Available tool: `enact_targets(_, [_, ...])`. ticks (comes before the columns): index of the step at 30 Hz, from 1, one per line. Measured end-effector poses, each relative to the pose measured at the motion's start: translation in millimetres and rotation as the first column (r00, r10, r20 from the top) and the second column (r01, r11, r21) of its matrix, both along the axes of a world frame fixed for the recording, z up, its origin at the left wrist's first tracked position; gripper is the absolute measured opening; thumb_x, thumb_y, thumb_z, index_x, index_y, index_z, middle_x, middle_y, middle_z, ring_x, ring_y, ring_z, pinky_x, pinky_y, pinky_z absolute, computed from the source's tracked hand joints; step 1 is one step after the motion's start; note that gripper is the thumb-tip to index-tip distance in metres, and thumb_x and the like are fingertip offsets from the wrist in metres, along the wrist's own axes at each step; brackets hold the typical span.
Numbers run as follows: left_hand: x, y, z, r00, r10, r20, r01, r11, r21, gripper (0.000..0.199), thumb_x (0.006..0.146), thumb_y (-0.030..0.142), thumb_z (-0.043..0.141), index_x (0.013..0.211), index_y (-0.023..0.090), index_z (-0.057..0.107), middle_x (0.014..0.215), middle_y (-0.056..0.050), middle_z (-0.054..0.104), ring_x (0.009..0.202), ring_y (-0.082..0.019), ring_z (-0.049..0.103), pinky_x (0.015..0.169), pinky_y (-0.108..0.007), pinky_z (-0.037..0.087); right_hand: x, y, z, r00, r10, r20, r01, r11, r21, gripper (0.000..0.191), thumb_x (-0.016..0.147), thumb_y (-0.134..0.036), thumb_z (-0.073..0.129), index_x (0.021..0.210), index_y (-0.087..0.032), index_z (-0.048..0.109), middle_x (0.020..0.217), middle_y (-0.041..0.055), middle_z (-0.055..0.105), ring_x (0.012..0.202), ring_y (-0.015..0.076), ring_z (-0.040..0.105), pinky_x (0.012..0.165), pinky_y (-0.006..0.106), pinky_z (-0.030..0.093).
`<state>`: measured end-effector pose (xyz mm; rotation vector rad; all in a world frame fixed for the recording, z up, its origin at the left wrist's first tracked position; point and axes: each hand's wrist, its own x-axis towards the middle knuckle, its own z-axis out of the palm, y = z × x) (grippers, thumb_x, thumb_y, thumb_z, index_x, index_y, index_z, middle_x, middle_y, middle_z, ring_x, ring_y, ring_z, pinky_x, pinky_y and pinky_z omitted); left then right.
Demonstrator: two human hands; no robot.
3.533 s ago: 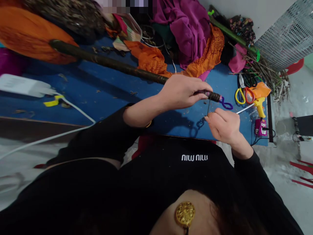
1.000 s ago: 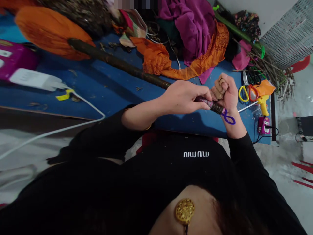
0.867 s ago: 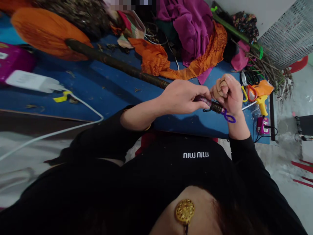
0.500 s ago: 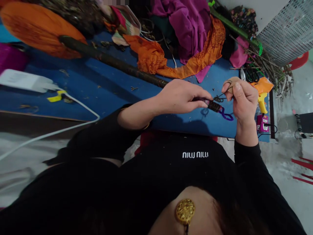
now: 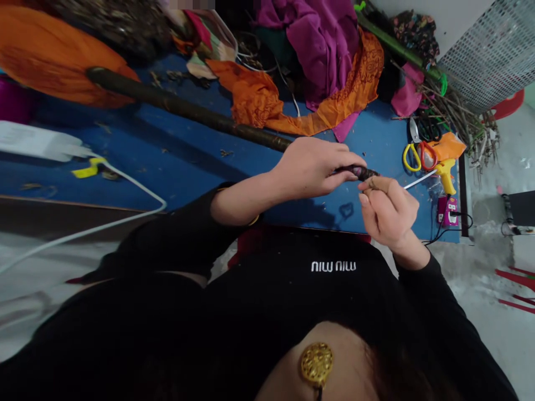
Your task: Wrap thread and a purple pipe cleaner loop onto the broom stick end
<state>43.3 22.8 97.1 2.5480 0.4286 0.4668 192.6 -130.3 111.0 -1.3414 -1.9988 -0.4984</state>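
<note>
A long dark stick (image 5: pixel 188 111) slants over the blue table, its thick far end lying on orange cloth at the left. My left hand (image 5: pixel 311 167) is closed around the stick's right end, thumb and fingers pinching near the tip. Dark cord (image 5: pixel 368 174) is wound about that tip. Close beside it, my right hand (image 5: pixel 388 210) is closed with its fingertips touching the wound end. Earlier it held a loose cord; what lies inside its pinch now is hidden. The purple loop at the tip is also hidden behind the right hand.
Scissors with yellow and red handles (image 5: pixel 420 156) and a yellow glue gun (image 5: pixel 447 177) lie at the right, near a pink power socket (image 5: pixel 447 211). Purple cloth (image 5: pixel 321 50) and orange cloth (image 5: pixel 254 100) lie behind the stick. A white power strip (image 5: pixel 37 142) sits at the left.
My right hand has moved left and down, from beside the tip to against it, uncovering the scissors. The stick and orange bundle have shifted slightly to the left.
</note>
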Motion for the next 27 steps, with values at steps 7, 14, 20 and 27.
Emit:
enact_targets(7, [1, -1, -4.6, 1.0, 0.019, 0.025, -0.02, 0.999, 0.033, 0.042, 0.103, 0.044, 0.047, 0.128, 0.031, 0.079, 0.103, -0.004, 0.081, 0.089, -0.019, 0.071, 0.065, -0.031, 0.035, -9, 0, -18.2, 0.99, -0.071, 0.125, 0.054, 0.989, 0.134, 0.023, 0.104, -0.02, 0.059, 0.081, -0.021, 0.061, 0.091, 0.0062, 0.08, 0.07, 0.0121, 0.068, 0.061, 0.029, 0.047])
enact_targets(14, [2, 0, -2.1, 0.999, 0.044, -0.021, -0.044, 0.999, 0.0, 0.039, 0.1, 0.041, 0.05, 0.122, 0.029, 0.08, 0.106, -0.004, 0.081, 0.094, -0.02, 0.072, 0.068, -0.032, 0.038, -11, 1, -35.0, 0.978, -0.127, 0.166, 0.1, 0.982, 0.163, 0.033, 0.106, -0.025, 0.058, 0.074, -0.021, 0.063, 0.088, 0.0055, 0.079, 0.067, 0.0114, 0.062, 0.062, 0.029, 0.043])
enact_targets(20, [3, 0, 11.0, 0.995, 0.058, -0.086, -0.064, 0.995, -0.076, 0.042, 0.101, 0.045, 0.048, 0.122, 0.028, 0.08, 0.11, -0.003, 0.082, 0.094, -0.02, 0.072, 0.074, -0.03, 0.04, -9, 7, -50.1, 0.945, -0.187, 0.268, 0.144, 0.975, 0.17, 0.024, 0.104, -0.022, 0.062, 0.08, -0.02, 0.066, 0.093, 0.0053, 0.079, 0.065, 0.0107, 0.056, 0.064, 0.031, 0.037])
enact_targets(27, [8, -2, 15.5, 0.979, 0.199, -0.037, -0.203, 0.972, -0.121, 0.034, 0.093, 0.051, 0.062, 0.107, 0.031, 0.085, 0.098, 0.001, 0.084, 0.091, -0.019, 0.072, 0.073, -0.028, 0.039, -7, 10, -52.7, 0.928, -0.222, 0.3, 0.136, 0.949, 0.283, 0.022, 0.101, -0.021, 0.067, 0.079, -0.021, 0.069, 0.094, 0.005, 0.082, 0.062, 0.0104, 0.061, 0.061, 0.03, 0.044])
